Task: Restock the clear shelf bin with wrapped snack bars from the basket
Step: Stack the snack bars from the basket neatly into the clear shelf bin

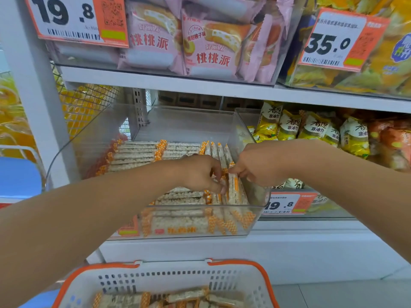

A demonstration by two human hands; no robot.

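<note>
Snack bar (233, 187): upright on edge at clear bin's (200, 221) right side, long axis front-to-back, pinched between left hand (200, 172) and right hand (258, 165).

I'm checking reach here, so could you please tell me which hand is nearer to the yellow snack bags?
Right. The right hand is over the bin's right side, just beside the yellow bags; the left hand is farther left.

My snack bars (135, 155) are pale with orange-checked ends; my basket (155, 280) is white, rimmed orange; pink packs (209, 43) sit above.
</note>
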